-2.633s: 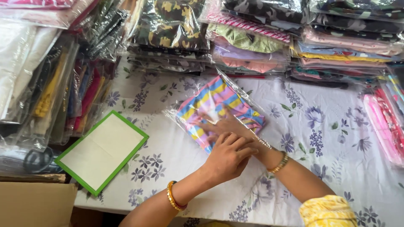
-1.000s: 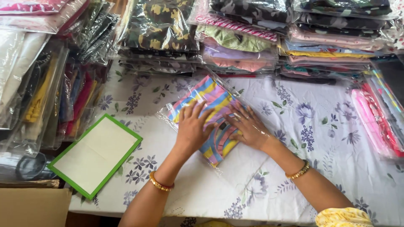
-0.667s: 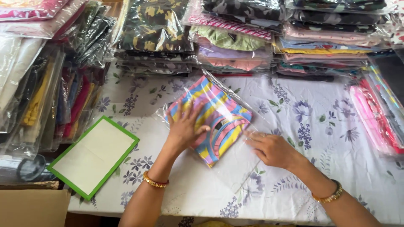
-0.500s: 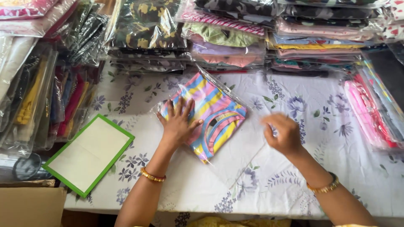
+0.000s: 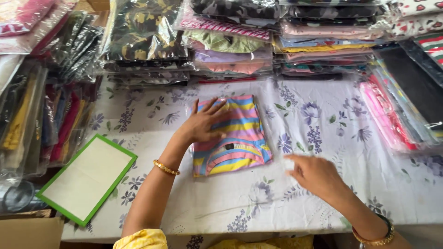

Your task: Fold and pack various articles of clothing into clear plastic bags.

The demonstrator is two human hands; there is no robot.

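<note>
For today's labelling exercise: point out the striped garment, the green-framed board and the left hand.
striped garment (image 5: 240,143), head view, middle of the folded cloth
green-framed board (image 5: 85,177), head view, pale centre panel
left hand (image 5: 203,124), head view, back of hand

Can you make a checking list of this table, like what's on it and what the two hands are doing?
Surface: table under a floral cloth.
Job's things: striped garment in a clear bag, lying flat.
Clutter: green-edged board at the left; cardboard box.
Hands: left hand spread flat on the bag; right hand blurred, beside the bag.
Cables: nothing seen.
Surroundings: stacks of bagged clothes behind and on both sides.
</note>
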